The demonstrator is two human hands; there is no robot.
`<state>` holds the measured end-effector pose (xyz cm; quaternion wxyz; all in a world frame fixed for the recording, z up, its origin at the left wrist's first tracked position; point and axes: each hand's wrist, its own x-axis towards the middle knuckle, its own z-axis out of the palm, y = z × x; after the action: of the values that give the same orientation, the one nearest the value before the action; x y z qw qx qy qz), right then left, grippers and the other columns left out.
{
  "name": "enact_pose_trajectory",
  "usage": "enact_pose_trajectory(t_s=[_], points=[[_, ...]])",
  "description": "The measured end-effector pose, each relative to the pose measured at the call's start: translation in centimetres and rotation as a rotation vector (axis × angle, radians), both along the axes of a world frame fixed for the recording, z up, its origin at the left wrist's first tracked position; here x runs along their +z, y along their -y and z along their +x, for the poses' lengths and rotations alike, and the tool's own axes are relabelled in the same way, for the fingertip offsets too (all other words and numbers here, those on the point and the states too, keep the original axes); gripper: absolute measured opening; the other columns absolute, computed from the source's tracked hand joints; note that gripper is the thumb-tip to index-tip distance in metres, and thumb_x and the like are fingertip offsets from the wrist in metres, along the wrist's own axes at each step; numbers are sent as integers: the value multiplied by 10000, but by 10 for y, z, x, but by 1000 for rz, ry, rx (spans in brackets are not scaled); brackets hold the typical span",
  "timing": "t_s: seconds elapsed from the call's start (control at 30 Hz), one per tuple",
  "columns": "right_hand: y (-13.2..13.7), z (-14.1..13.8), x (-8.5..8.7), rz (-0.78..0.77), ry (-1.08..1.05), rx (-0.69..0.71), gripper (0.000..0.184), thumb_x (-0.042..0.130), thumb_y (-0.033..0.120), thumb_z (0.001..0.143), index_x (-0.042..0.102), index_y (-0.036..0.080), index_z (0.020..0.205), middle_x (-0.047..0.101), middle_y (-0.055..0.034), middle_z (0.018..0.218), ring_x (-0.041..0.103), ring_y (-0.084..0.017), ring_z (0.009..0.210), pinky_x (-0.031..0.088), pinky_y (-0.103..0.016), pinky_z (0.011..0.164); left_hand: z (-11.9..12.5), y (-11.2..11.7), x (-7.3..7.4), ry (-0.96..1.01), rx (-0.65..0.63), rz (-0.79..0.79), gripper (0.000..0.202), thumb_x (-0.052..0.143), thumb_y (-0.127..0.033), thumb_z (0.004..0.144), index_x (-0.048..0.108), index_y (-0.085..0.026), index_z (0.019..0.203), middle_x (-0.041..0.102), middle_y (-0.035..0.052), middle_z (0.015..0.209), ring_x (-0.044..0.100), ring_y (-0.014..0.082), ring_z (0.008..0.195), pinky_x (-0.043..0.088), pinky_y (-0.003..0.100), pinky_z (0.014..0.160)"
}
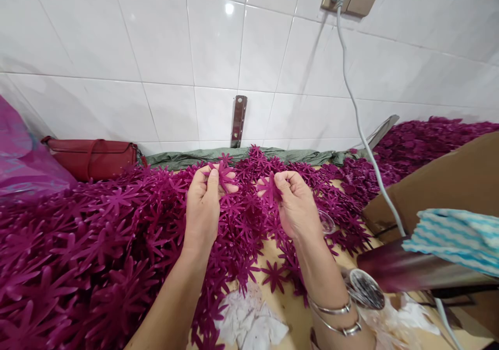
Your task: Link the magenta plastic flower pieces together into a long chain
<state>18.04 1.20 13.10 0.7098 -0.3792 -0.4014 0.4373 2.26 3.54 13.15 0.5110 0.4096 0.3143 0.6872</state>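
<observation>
My left hand [203, 204] is raised over a big heap of magenta fabric flower pieces [89, 246], its fingers pinched on one flower piece [224, 174]. My right hand [296, 204] is level with it a little to the right, its fingers closed on another flower piece [270, 189]. The two hands are a short gap apart, above the middle of the heap. Silver bangles [335, 319] circle my right wrist.
A red bag [91, 157] lies at the back left by the white tiled wall. A grey cable [358, 126] hangs from a wall socket. Cardboard [440, 184], a blue striped cloth [456, 236] and a dark iron-like tool [393, 272] sit at right. Crumpled white paper [249, 324] lies on the wooden tabletop.
</observation>
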Motion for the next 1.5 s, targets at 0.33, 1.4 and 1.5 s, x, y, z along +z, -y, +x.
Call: enact_pose_trajectory(t_s=[0.33,1.4,1.5], points=[[1,4,6,-267,-300,323,329,861,428,746,684,232,940,793,-61,1013,736,-198,924,588,-327,771,10,6,2,55,-143,-110,417,577,-199,958,528,-261,1367,680,35,1068,742,129,938,586,311,928],[-1,-1,-6,-38,98,10,296,862,419,744,661,219,827,580,83,622,471,-51,523,387,-177,533,3,12,4,-437,47,53,203,683,-365,896,743,-171,910,744,15,902,654,157,817,504,269,827],[-3,5,-8,-37,139,-32,280,818,457,788,674,225,854,657,54,654,532,-78,545,415,-200,548,0,12,7,-558,194,105,170,682,-324,899,748,-171,931,757,36,962,680,182,899,508,294,903]])
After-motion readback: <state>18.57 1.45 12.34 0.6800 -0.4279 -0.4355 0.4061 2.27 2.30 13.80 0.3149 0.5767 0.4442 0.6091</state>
